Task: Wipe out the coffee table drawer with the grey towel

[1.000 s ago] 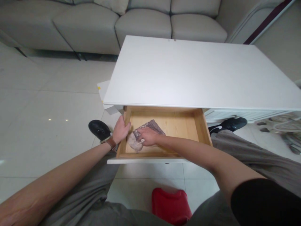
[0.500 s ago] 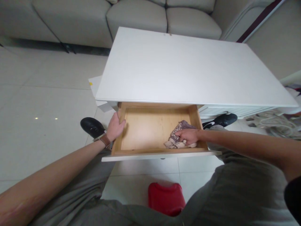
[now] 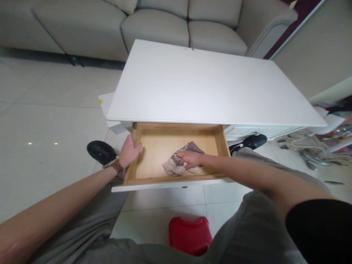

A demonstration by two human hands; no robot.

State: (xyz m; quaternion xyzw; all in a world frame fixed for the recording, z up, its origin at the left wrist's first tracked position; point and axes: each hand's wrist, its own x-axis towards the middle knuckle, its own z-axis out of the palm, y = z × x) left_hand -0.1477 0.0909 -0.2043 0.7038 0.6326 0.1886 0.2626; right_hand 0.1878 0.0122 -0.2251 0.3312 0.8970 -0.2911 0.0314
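A pulled-out wooden drawer (image 3: 154, 143) with a white front juts from the white coffee table (image 3: 209, 84). My left hand (image 3: 128, 152) grips the drawer's left side wall, thumb over the top edge. Inside the drawer, my right hand (image 3: 191, 159) presses a crumpled cloth (image 3: 171, 167) against the bottom, its fingers closed on the fabric. The cloth is beige with a purple-brown patterned part; my hand covers some of it.
Behind the table stands a grey sofa (image 3: 156, 29). A red plastic stool (image 3: 189, 234) is on the floor between my legs. White boxes (image 3: 117, 127) lie left of the table, and coiled hoses or cables (image 3: 299, 145) lie at the right.
My right hand has slid the cloth leftward, from the drawer's right end toward its middle. My left hand keeps its hold on the side wall. The view has shifted slightly.
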